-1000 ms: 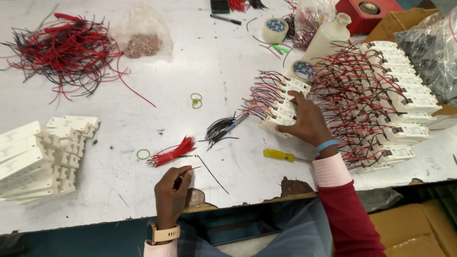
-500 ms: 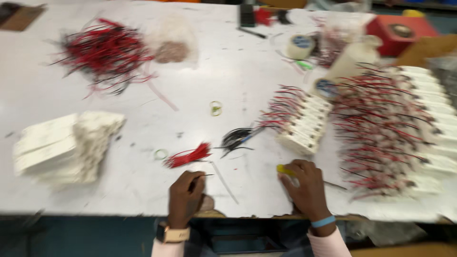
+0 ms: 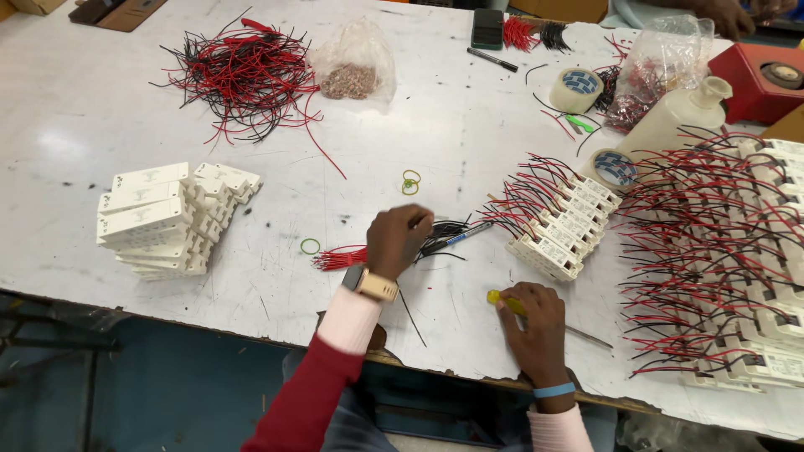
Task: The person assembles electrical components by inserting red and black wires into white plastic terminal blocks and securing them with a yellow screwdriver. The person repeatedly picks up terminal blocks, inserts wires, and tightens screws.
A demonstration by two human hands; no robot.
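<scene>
Since half a second ago, the left hand [image 3: 398, 241] has been carried forward from the near edge of the table [image 3: 469, 125] onto the small wire bundles, while the right hand [image 3: 529, 316] is kept at the screwdriver [image 3: 511, 303] close to that edge.

The left hand is seen curled, knuckles up, over the spot where the red wire bundle [image 3: 339, 258] and the black wire bundle [image 3: 444, 236] meet; whether a wire is actually pinched cannot be told, as the fingertips are hidden. The red bundle is laid roughly level, its long axis running left to right, and its free ends point left, away from the hand. The black bundle fans out to the right of the hand.

The right hand is closed around the screwdriver. The yellow handle sticks out at the thumb side, pointing up and left, and the thin metal shaft [image 3: 590, 337] comes out on the other side, pointing right and slightly toward the near edge. The tool's long axis is thus laid almost flat along the table edge.

Just beyond the right hand a row of white switch blocks [image 3: 563, 226] with red and black leads is found.
</scene>
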